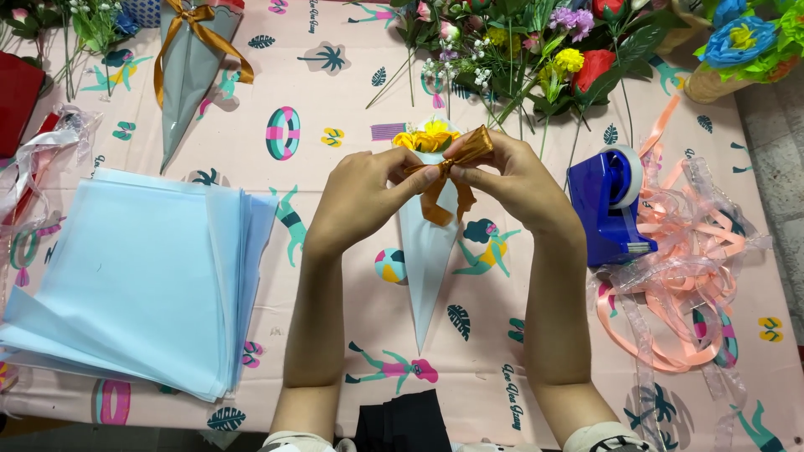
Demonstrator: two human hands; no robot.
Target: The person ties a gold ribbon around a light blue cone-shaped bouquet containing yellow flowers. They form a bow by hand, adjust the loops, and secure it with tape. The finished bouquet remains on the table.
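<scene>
On the pink patterned tablecloth (352,100), both hands' fingers (423,176) pinch a gold ribbon (444,180), seemingly knotted round a pale cone (425,259).

Single head view, straight down, close over table (335,92)

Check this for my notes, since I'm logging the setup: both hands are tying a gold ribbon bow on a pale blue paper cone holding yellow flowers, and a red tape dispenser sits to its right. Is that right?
Not quite: the tape dispenser is blue, not red, as the head view shows. The rest stands: the left hand and right hand are tying the gold ribbon bow on the pale blue paper cone holding yellow flowers.
</scene>
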